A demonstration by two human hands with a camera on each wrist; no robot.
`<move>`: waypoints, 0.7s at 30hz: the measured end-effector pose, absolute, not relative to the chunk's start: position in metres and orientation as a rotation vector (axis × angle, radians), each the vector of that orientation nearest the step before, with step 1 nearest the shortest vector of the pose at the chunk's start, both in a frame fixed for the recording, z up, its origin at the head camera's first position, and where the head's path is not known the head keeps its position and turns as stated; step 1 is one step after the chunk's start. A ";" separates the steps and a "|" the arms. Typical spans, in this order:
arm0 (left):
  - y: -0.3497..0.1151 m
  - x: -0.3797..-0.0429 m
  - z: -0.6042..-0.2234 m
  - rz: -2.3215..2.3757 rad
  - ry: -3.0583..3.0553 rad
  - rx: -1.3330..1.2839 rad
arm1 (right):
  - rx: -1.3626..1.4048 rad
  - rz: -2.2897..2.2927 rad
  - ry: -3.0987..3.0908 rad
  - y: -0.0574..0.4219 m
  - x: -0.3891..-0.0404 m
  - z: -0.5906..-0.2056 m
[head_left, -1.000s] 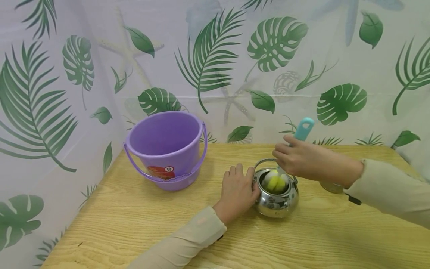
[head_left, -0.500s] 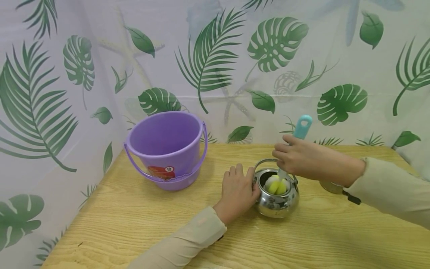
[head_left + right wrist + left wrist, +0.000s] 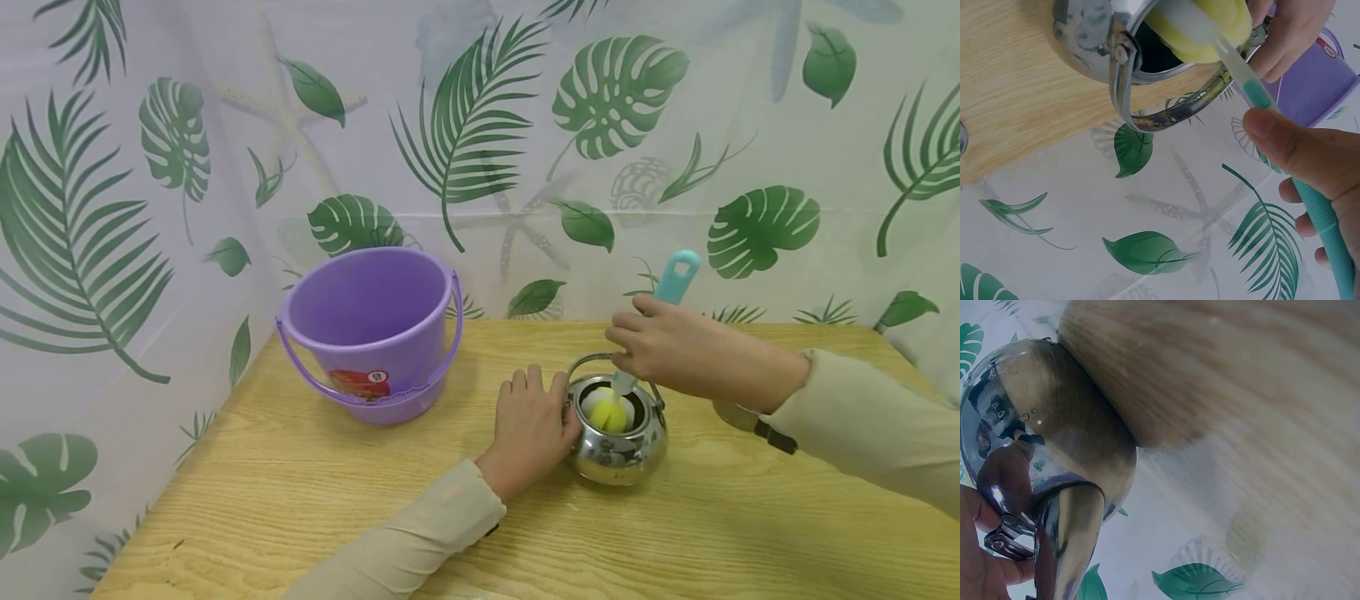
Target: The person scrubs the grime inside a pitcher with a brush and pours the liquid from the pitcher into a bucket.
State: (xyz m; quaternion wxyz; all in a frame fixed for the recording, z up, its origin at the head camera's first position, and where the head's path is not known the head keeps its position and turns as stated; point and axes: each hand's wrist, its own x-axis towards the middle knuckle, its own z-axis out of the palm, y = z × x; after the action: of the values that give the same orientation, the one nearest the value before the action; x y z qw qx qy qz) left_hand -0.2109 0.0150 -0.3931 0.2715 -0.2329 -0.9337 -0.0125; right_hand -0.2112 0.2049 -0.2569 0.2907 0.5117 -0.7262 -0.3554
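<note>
A small shiny metal teapot (image 3: pixel 618 454) stands lidless on the wooden table, its hoop handle (image 3: pixel 1175 115) raised. My left hand (image 3: pixel 528 425) holds its left side; in the left wrist view, fingers (image 3: pixel 982 512) lie around the base of the spout (image 3: pixel 1069 540), beside the handle's hinge. With my right hand (image 3: pixel 678 346) I grip the turquoise handle (image 3: pixel 678 279) of a sponge bottle brush, thumb (image 3: pixel 1279 134) along the shaft. The brush's yellow and white sponge head (image 3: pixel 609 412) sits in the teapot's mouth, its lower part hidden inside.
A purple bucket (image 3: pixel 367 333) with its handle hanging down stands at the back left of the table (image 3: pixel 360 517). Behind my right wrist a round metal thing (image 3: pixel 735 414) is partly hidden. A leaf-patterned sheet (image 3: pixel 495 125) hangs along the back and left.
The brush's sponge head has shifted slightly left inside the teapot's mouth, and more of the handle's top shows above my right hand. My left hand and the teapot have stayed put.
</note>
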 end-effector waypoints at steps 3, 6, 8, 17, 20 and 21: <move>0.015 -0.211 -0.393 -0.022 -2.506 -0.621 | 1.355 -0.941 -1.924 0.206 -0.213 -0.258; 0.015 -0.211 -0.393 -0.015 -2.500 -0.617 | 1.361 -0.908 -1.896 0.208 -0.215 -0.260; 0.016 -0.211 -0.394 -0.015 -2.495 -0.618 | 1.372 -0.879 -1.874 0.209 -0.216 -0.261; 0.015 -0.210 -0.393 -0.042 -2.495 -0.624 | 1.416 -0.915 -1.742 0.211 -0.218 -0.264; 0.015 -0.210 -0.393 -0.051 -2.492 -0.626 | 1.418 -0.952 -1.714 0.211 -0.217 -0.264; 0.015 -0.210 -0.393 -0.052 -2.491 -0.627 | 1.417 -0.966 -1.703 0.212 -0.217 -0.264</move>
State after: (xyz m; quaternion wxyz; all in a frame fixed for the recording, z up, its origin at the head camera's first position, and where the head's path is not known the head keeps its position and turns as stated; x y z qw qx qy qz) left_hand -0.2103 0.0150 -0.3932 0.2825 -0.2342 -0.9300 -0.0195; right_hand -0.2171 0.2117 -0.2641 0.3548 0.5482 -0.6588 -0.3736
